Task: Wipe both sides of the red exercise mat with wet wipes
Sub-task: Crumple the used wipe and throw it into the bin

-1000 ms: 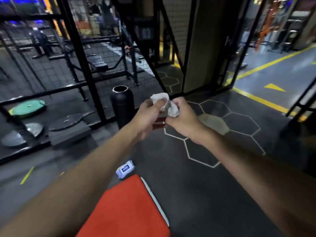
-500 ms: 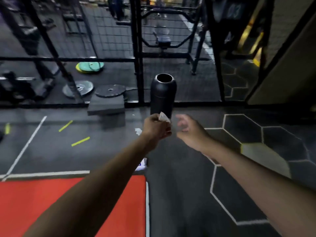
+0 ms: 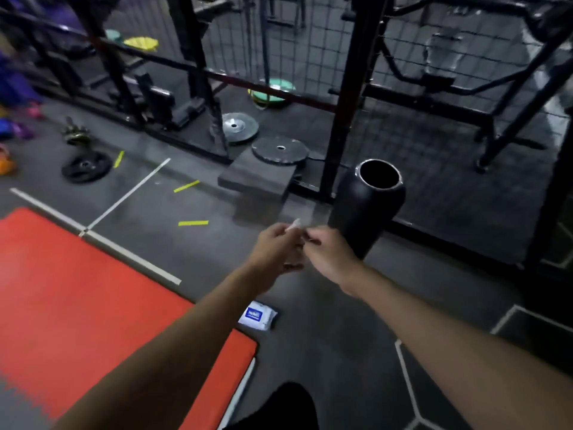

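- My left hand [image 3: 276, 251] pinches a small white wet wipe [image 3: 294, 225]; whether my right hand [image 3: 331, 259] grips anything, I cannot tell.
- I'd reach over the tall black round bin [image 3: 369, 209] mouth before releasing.

Head-worn wide view, forward-down, close over left hand [image 3: 275, 250] and right hand [image 3: 332, 259]

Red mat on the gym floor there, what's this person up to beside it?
A person stands by a red exercise mat that lies flat on the floor. Their left hand holds a small white wipe out in front. The right hand is close against it, but blur hides whether it grips the wipe too. A pack of wipes lies near the mat's corner, and an open-topped black bin stands just beyond the hands. Nothing is touching the mat right now.
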Action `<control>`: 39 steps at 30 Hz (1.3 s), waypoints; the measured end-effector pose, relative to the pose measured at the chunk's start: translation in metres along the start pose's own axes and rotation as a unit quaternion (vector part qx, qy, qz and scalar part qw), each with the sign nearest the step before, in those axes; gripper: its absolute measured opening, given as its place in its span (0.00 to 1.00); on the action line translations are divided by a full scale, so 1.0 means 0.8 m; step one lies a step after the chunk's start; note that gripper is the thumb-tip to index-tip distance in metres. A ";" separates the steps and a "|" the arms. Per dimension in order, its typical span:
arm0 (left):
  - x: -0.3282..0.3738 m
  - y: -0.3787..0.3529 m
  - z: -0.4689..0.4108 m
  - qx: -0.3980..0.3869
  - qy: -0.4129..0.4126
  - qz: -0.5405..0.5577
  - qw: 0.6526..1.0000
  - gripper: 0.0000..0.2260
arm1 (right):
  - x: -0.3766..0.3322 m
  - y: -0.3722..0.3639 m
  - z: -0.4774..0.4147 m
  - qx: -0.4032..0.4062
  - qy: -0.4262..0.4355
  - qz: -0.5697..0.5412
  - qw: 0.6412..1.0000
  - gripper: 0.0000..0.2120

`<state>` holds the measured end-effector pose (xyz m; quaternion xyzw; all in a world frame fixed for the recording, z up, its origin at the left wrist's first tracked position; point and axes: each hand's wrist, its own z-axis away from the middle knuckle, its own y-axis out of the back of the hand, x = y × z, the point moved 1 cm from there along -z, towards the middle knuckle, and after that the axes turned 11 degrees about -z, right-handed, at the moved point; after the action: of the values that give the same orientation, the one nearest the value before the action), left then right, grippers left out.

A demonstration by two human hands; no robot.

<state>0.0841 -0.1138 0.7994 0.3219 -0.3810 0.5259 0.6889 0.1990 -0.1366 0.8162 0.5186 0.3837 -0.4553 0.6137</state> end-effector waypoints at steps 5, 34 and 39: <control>-0.002 0.007 -0.147 0.114 0.024 0.092 0.989 0.09 | 0.048 0.015 -0.136 -0.073 -0.035 0.017 0.997 0.15; -0.636 0.012 -0.929 0.373 0.258 0.093 0.886 0.07 | 0.943 -0.207 -0.738 -0.244 -0.304 0.328 0.860 0.25; -0.606 0.018 -0.901 0.360 0.255 0.087 0.893 0.05 | 0.906 -0.207 -0.719 -0.152 -0.292 0.256 0.909 0.23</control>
<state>0.1285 0.2663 0.0192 0.3680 -0.0032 0.7486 0.5515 0.2520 0.3061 -0.0114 0.3438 0.1061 -0.3496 0.8651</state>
